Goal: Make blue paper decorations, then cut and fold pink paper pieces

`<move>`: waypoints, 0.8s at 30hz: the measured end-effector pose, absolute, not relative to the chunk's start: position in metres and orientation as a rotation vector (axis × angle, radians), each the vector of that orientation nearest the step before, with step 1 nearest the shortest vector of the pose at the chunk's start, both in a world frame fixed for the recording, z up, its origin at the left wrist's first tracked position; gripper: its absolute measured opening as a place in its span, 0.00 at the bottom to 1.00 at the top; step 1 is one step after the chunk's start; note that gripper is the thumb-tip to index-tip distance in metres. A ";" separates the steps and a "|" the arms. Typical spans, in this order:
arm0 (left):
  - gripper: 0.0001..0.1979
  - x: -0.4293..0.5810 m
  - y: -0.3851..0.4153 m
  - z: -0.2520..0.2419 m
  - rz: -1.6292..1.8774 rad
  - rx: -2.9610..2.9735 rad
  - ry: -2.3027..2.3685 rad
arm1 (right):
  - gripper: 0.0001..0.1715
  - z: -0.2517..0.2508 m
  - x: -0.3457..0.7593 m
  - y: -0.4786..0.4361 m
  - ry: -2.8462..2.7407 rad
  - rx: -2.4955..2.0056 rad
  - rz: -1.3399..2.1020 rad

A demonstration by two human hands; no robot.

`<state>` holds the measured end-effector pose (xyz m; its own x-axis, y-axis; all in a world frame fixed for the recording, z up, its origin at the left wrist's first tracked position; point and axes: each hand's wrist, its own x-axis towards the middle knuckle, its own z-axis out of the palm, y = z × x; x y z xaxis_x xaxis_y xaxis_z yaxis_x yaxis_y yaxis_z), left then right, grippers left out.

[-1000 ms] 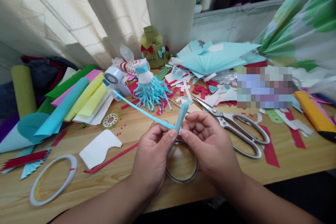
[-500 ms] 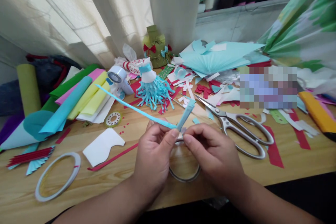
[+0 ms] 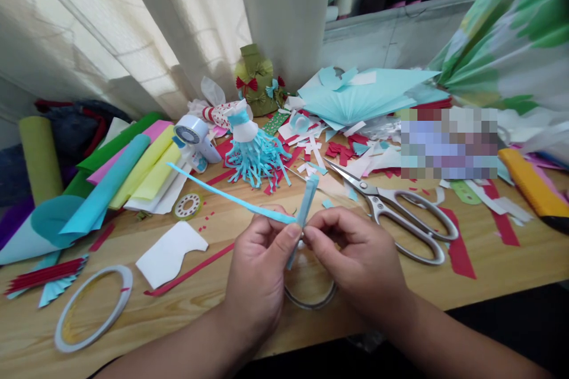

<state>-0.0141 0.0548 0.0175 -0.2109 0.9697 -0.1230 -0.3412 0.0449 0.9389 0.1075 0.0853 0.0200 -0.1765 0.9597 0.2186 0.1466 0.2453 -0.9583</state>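
Note:
My left hand (image 3: 260, 269) and my right hand (image 3: 355, 260) meet over the near edge of the wooden table (image 3: 480, 284). Both pinch a light blue paper strip (image 3: 222, 194) at a fold. One long end runs up and left from my left thumb. A shorter folded part (image 3: 307, 198) stands up between my fingertips. Under my hands lies a tape ring (image 3: 311, 301), partly hidden. A blue fringed paper figure with a white top (image 3: 249, 148) stands behind.
Large steel scissors (image 3: 400, 216) lie just right of my hands, blades pointing left. A second tape ring (image 3: 91, 307) and a white paper cutout (image 3: 171, 251) lie at the left. Rolled coloured sheets (image 3: 133, 169), a tape dispenser (image 3: 193, 136), a blue paper fan (image 3: 360, 98) and scraps crowd the back.
My hands stay pinched on the blue strip. The standing folded part has turned more upright, and the long end has swung slightly. The view shifted a little.

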 end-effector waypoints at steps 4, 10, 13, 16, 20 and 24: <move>0.03 -0.017 0.056 0.017 1.480 0.935 1.183 | 0.04 0.022 0.109 0.086 -1.466 -1.058 1.194; 0.04 -0.020 0.056 0.020 1.469 1.196 1.339 | 0.04 0.025 0.113 0.085 -1.590 -1.080 0.980; 0.04 -0.020 0.055 0.020 1.473 1.230 1.337 | 0.05 0.025 0.115 0.084 -1.625 -1.079 0.953; 0.05 -0.019 0.056 0.020 1.493 1.137 1.246 | 0.05 0.023 0.114 0.084 -1.548 -1.074 1.058; 0.01 -0.017 0.057 0.021 1.514 1.000 1.245 | 0.03 0.024 0.113 0.085 -1.394 -1.006 1.243; 0.03 -0.016 0.057 0.024 1.480 0.941 1.287 | 0.03 0.026 0.115 0.086 -1.295 -0.931 1.389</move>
